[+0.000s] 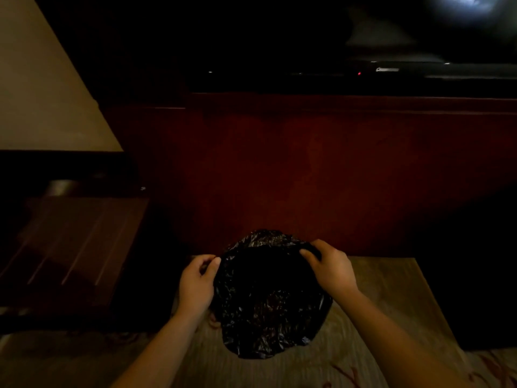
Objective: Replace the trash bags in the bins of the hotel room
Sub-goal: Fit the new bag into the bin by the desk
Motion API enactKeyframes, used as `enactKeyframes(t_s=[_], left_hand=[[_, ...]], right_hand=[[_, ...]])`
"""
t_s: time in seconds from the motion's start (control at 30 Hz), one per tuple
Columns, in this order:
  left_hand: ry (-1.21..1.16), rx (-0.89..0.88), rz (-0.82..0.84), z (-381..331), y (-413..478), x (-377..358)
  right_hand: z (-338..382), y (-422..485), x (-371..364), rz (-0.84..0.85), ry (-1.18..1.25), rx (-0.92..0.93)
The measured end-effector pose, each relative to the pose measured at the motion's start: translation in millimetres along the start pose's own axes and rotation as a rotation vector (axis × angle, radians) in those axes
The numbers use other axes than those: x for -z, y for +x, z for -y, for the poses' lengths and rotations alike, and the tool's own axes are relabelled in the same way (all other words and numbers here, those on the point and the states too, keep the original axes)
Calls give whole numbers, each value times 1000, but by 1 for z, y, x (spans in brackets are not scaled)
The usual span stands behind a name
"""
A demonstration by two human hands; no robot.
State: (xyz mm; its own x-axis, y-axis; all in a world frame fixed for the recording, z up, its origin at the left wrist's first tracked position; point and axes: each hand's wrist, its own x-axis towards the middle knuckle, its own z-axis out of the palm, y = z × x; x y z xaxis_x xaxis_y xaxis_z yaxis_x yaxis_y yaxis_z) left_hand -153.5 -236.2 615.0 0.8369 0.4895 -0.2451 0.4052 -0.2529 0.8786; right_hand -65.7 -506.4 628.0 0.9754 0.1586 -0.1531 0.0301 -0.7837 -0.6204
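Note:
A shiny black trash bag (268, 309) is draped over a round bin on the carpet, low in the middle of the view; the bin itself is hidden under the plastic. The bag's mouth gapes dark between my hands. My left hand (197, 284) pinches the bag's edge on the left side between thumb and fingers. My right hand (328, 266) grips the edge at the upper right, fingers curled over the rim.
A dark red wooden cabinet front (321, 169) stands right behind the bin. On top of it is a black television (391, 37) with a small red light. A low slatted wooden rack (72, 247) is at the left. Patterned carpet (391, 317) lies around the bin.

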Motion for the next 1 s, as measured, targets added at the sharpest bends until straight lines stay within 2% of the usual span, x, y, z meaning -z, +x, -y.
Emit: enactKeyframes(t_s=[0.17, 0.23, 0.37, 0.5, 0.77, 1.0], left_hand=[[-70, 58, 5, 8, 20, 4], [-113, 106, 3, 17, 28, 5], [-271, 335, 54, 61, 50, 0], [-279, 522, 139, 124, 58, -18], [-154, 344, -99, 239, 109, -27], [-127, 102, -209, 312, 201, -32]], right_hand=[[8, 32, -24, 51, 60, 4], [7, 48, -39, 58, 156, -24], [-5, 87, -83, 40, 399, -123], [-24, 112, -135, 48, 491, -216], [-36, 140, -236, 71, 483, -270], [-46, 186, -332, 44, 455, -191]])
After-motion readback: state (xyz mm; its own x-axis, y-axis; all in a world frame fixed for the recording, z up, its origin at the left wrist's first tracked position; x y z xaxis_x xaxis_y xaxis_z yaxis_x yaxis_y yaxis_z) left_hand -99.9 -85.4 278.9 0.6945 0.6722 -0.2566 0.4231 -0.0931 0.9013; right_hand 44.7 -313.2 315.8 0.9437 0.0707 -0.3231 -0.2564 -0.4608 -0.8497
